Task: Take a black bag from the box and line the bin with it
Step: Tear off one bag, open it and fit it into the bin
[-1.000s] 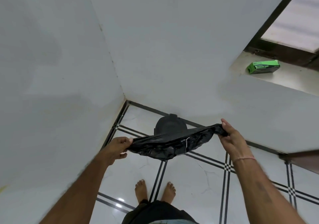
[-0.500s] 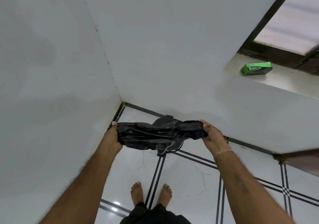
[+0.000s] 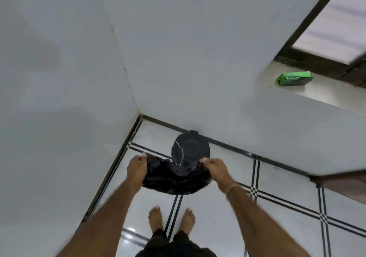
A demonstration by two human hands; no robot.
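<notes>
A black bag [image 3: 174,183] hangs crumpled between my two hands, low over the floor. My left hand [image 3: 137,167] grips its left edge and my right hand [image 3: 214,168] grips its right edge. Just behind the bag stands a round dark bin [image 3: 191,150] against the wall, its lid upright and facing me; the bag hides the bin's lower part. The green box [image 3: 295,78] of bags lies on the window ledge at the upper right, far from both hands.
White walls meet in a corner at the left of the bin. The floor [image 3: 267,207] is glossy white tile with black stripe lines. My bare feet [image 3: 172,217] stand just before the bag. A brown wooden edge [image 3: 340,179] juts in at the right.
Both hands have lowered the bag from in front of the bin down toward the floor, so the bin's lid now shows above it. The bag hangs looser and wider.
</notes>
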